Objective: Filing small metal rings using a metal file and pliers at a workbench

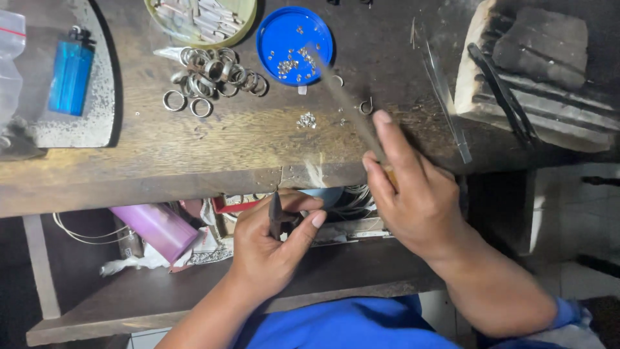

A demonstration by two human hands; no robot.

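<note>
A worn wooden bench (194, 142) is seen from above, with an open shelf (194, 291) under its front edge.

A long file (349, 103) is gripped at its handle end by the right hand (413, 200), fingers closed around it, index finger laid along the shaft. The file is blurred; it slants from the front edge up toward the back of the bench, its tip over a blue dish (294, 45).

Just below the front edge, a dark slim tool (276, 216) is pinched between thumb and fingers of the left hand (271, 245). What the tool grips cannot be told.

Small silver pieces are held in the dish. Left of it, a heap of silver rings (213, 77) lies near the back edge, beside a greenish bowl (200, 19). A small cluster of silver bits (306, 120) lies mid-bench.

At the left end, a blue lighter (70, 74) rests on a grey pad (97, 123). At the right end, a charred block (542, 77) carries black tweezers (504, 94).

A pink tube (158, 229) lies on the shelf.
</note>
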